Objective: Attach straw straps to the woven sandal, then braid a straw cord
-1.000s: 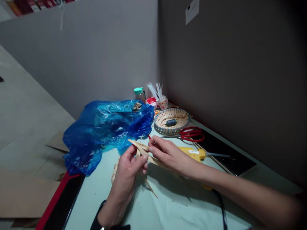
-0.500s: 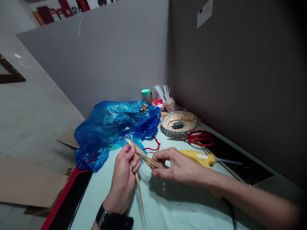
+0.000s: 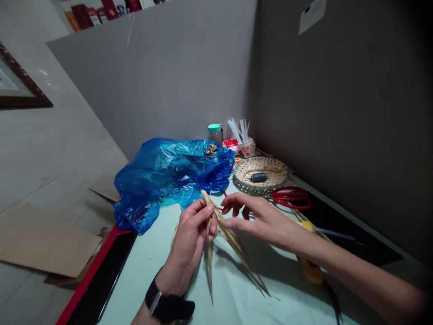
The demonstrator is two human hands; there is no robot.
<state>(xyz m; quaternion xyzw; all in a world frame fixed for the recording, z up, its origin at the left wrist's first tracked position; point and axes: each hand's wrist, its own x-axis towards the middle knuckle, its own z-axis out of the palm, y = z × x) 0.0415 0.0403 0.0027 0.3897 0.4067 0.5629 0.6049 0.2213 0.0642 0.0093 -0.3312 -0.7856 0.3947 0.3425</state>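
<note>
My left hand point(image 3: 192, 232), with a black watch on its wrist, pinches a bundle of pale, dry straw-coloured strips point(image 3: 238, 247) near the top end. The strips look like dried leaf or husk. Their long pointed tails fan out downward over the table, one hanging apart to the left. My right hand point(image 3: 259, 220) is just right of the bundle, its fingers spread and curved. The thumb tip comes close to the strips; whether it touches them I cannot tell. Behind the hands, a bit of red cord point(image 3: 225, 194) is partly hidden.
A crumpled blue plastic bag point(image 3: 172, 167) covers the table's back left. Behind the right hand sit a woven round basket point(image 3: 260, 189) with a dark thread spool point(image 3: 259, 177), red-handled scissors point(image 3: 292, 197) and a yellow glue gun point(image 3: 313, 272), partly covered by my forearm. A green-lidded jar point(image 3: 214, 130) stands behind.
My right hand has let go of the strips and opened its fingers. The strips' free ends now hang down to the right. The view has shifted a little left.
</note>
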